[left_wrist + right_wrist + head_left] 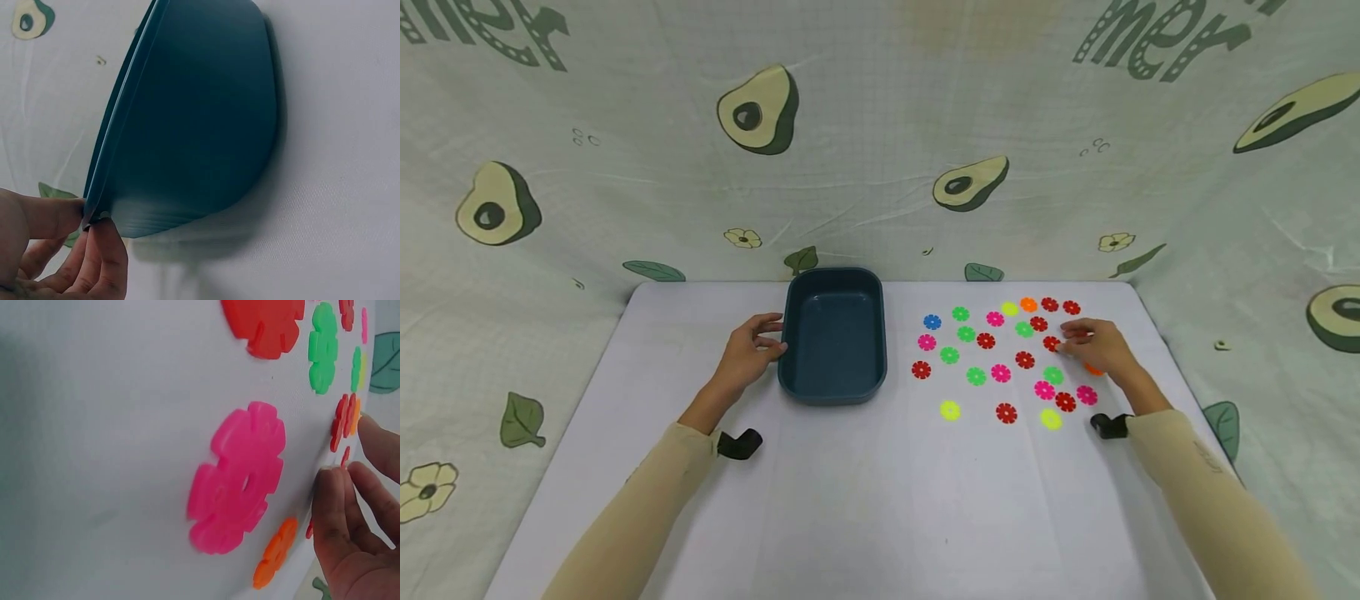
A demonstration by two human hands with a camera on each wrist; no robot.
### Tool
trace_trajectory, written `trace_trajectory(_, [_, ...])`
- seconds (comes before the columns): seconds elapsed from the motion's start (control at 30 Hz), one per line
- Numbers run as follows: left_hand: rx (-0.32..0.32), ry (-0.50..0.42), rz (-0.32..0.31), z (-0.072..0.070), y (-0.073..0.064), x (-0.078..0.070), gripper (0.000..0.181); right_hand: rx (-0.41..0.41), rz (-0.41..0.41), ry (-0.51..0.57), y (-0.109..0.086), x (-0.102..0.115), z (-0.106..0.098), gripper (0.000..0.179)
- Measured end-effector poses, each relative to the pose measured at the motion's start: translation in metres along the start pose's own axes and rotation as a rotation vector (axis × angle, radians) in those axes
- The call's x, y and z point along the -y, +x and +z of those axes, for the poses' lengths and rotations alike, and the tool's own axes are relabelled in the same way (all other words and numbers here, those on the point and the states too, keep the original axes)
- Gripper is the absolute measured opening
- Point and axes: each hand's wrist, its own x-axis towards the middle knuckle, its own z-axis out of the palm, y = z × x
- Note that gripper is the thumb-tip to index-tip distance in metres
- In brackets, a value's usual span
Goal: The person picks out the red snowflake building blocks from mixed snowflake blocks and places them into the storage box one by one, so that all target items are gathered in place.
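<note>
A dark blue rectangular tub stands on the white table. My left hand is at its left side, and in the left wrist view the thumb and fingers pinch the tub's rim. Over the right part of the table, my right hand reaches in among flat, notched plastic flower discs. Its fingertips are right at a red disc, with thumb and fingers apart. An orange disc is partly hidden under this hand. Nearer the right wrist camera lies a pink disc, with another orange disc beyond.
Several more discs lie spread to the tub's right, among them a blue disc, a green disc and a yellow disc. Avocado-patterned cloth hangs behind and beside the white table.
</note>
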Motion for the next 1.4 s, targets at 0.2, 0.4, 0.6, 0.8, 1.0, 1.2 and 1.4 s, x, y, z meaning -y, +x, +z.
trace_trajectory(0.2, [0.003, -0.005, -0.008, 0.001, -0.001, -0.001, 0.056, -0.013, 0.003, -0.014, 0.003, -0.001, 0.006, 0.046])
trace_trajectory(0.4, [0.004, -0.006, -0.005, 0.001, -0.001, -0.002, 0.056, -0.025, -0.017, -0.025, 0.004, 0.000, 0.009, 0.044])
trace_trajectory(0.6, [0.005, -0.013, 0.004, 0.000, -0.002, -0.002, 0.056, -0.034, -0.011, -0.013, 0.004, 0.003, 0.010, 0.037])
trace_trajectory(0.8, [0.007, -0.019, 0.005, 0.000, -0.002, -0.002, 0.056, -0.026, -0.006, -0.031, 0.006, 0.004, 0.011, 0.033])
trace_trajectory(1.0, [0.009, -0.019, 0.003, 0.001, -0.001, -0.001, 0.056, -0.034, 0.009, -0.029, 0.005, 0.008, 0.012, 0.032])
trace_trajectory(1.2, [0.010, -0.015, 0.005, 0.001, 0.000, 0.000, 0.056, -0.058, 0.016, -0.020, 0.002, 0.008, 0.008, 0.028])
trace_trajectory(1.4, [0.009, -0.003, 0.007, 0.000, 0.001, -0.001, 0.056, -0.019, 0.054, 0.046, 0.001, 0.004, 0.003, 0.028])
